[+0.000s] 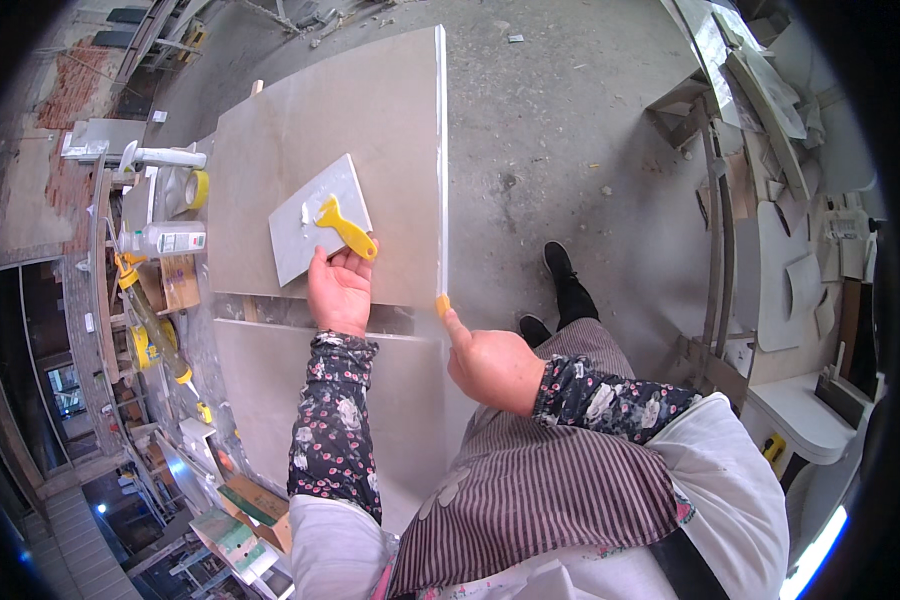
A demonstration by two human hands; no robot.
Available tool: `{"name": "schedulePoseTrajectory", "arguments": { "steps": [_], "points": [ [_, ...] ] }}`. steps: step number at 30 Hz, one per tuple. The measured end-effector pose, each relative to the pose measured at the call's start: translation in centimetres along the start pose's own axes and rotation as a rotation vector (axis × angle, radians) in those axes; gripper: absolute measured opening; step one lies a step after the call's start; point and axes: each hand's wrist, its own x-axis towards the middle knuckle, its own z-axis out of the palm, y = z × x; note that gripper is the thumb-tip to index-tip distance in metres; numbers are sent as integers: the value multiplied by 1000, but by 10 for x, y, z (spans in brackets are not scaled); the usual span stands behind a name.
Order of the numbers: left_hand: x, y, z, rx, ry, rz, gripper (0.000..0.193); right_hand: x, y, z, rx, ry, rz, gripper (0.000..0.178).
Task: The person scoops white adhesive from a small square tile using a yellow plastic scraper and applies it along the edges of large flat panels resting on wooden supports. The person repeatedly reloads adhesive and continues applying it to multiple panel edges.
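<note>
My left hand [341, 294] is palm up at the near edge of a small grey board [295, 250], with its fingers curled beneath it. On that board lies a yellow scraper [342, 228] beside a dab of white paste [305, 212]; its handle end rests by my fingers. My right hand [497, 368] is closed except for the forefinger. A small yellow piece [443, 304] sits at that fingertip, against the corner of a large beige slab [390, 120]; whether it is worn or pinched I cannot tell. White filler [442, 150] runs along the slab's right edge.
A second slab [330, 400] lies nearer, across a gap. At the left stand a tape roll [198, 190], a clear bottle [170, 238] and a caulking gun [150, 320]. A bench with board offcuts [785, 275] is at the right, beyond the dusty concrete floor [570, 130].
</note>
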Motion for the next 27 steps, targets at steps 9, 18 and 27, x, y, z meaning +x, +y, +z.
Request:
{"name": "schedulePoseTrajectory", "arguments": {
  "steps": [9, 18, 27],
  "points": [
    [4, -4, -8, -83, 45, -45, 44, -33, 28, -95, 544, 24, 66, 43],
    [2, -9, 6, -263, 159, 120, 29, 20, 39, -170, 181, -121, -236, 32],
    [-111, 22, 110, -270, 391, 624, 34, 195, 22, -237, -500, -714, -947, 49]
  ]
}}
